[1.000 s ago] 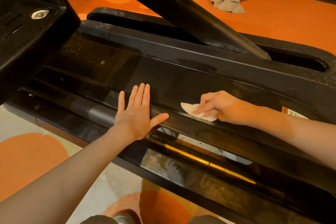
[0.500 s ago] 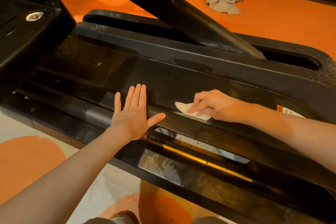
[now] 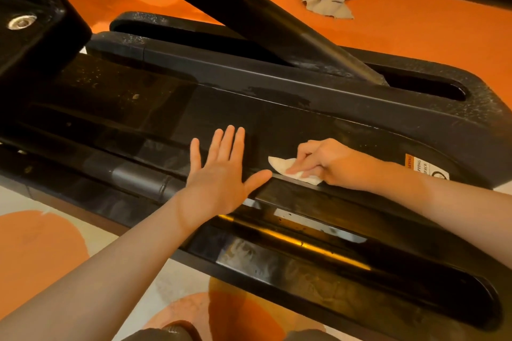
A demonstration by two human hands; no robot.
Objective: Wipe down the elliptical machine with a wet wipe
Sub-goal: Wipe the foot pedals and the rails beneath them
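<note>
The right hand (image 3: 336, 165) is pressing a white wet wipe (image 3: 288, 171) against the black side housing of the elliptical machine (image 3: 304, 124), its fingers curled over the wipe and pinning it just above a raised ledge. The left hand (image 3: 221, 174) is lying flat on the same housing just beside the wipe, fingers straight and spread, holding nothing; its thumb is pointing toward the wipe.

Risks judged from this position:

- The wipe is bunching into a small wad. Only a narrow strip is contacting the surface, so streaks and missed bands are likely.
- Dust specks (image 3: 110, 77) are showing on the housing further left. A short stroke is likely to leave them.
- The open rail channel (image 3: 318, 246) is lying directly below the ledge. A loose wipe could drop into it.
- The bracing left hand is resting on gloss plastic. It may be leaving prints on a cleaned area, or sliding if the surface is wet.
- The warning label (image 3: 424, 167) is sitting near the right wrist. Repeated wet rubbing could lift its edge.
</note>
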